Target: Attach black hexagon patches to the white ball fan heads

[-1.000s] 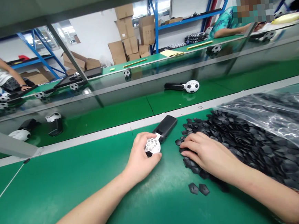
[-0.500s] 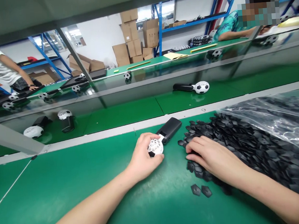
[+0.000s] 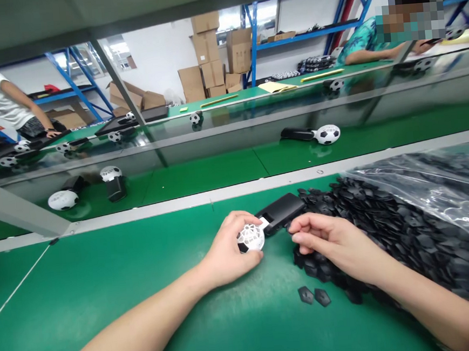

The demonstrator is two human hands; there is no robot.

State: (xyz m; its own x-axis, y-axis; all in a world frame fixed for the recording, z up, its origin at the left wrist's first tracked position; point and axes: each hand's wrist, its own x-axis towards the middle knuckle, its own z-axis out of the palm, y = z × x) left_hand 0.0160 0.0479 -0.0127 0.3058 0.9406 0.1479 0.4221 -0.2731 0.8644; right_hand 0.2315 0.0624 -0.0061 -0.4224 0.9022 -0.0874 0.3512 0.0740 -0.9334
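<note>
My left hand (image 3: 232,246) is closed round the white football-patterned head (image 3: 252,238) of a device with a black handle (image 3: 282,213). The handle points up and right, its far end by the pile. White ribs and a dark panel show on the head between my fingers and thumb. My right hand (image 3: 324,241) has its fingertips pinched at the left edge of a pile of black pentagon pieces (image 3: 366,203). A small dark piece (image 3: 289,228) shows at its fingertips, mostly hidden. Nearer me, two loose black pentagon pieces (image 3: 314,296) lie on the green table (image 3: 168,321).
A clear plastic bag (image 3: 433,176) lies over the pile. Beyond a metal rail (image 3: 187,196), several football devices (image 3: 327,134) lie on a green belt (image 3: 202,172). A metal post (image 3: 21,206) stands at left. Two people work across the line, near cardboard boxes (image 3: 208,48).
My right hand has lifted slightly off the pile, with its fingertips drawn together. The device in my left hand has shifted right and turned a little. Devices on the near belt have moved right.
</note>
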